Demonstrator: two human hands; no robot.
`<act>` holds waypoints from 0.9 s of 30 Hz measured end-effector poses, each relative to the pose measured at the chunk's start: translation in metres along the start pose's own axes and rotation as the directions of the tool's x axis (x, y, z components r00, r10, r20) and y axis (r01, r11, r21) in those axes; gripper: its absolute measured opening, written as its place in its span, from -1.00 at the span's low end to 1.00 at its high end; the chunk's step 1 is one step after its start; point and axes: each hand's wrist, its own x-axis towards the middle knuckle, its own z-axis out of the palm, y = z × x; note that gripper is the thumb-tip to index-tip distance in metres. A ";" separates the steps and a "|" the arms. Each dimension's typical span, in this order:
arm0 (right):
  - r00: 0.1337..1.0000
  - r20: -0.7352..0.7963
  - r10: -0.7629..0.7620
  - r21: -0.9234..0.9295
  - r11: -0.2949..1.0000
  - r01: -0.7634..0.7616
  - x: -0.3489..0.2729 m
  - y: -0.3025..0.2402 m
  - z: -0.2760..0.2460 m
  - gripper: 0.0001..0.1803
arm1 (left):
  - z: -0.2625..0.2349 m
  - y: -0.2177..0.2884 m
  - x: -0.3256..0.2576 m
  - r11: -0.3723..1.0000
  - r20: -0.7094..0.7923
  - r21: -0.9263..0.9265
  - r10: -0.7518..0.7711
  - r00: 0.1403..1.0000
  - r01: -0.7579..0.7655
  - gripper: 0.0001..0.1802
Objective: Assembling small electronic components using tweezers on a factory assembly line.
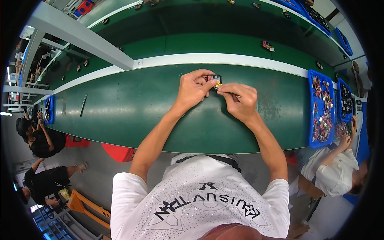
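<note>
Nearest is a white T-shirt (200,192). Left hand (193,89) grips a black rectangular case (216,76); right hand (242,101) pinches a yellow piece (218,85), work apparently unfinished.

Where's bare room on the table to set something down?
Between the left hand and thin strip, and between the right hand and nearest blue tray. Crowded: inside that tray, and where both hands meet at the black item.

White short-sleeved shirt (200,178), black lettering (225,199), tiny studs (162,229), perhaps a dark belt (229,161)
</note>
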 end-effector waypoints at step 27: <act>0.975 -0.168 0.147 -0.033 0.987 -0.155 0.005 0.003 0.003 -0.84 | -0.141 -0.014 0.154 0.770 -0.413 0.631 0.238 0.879 0.088 -0.61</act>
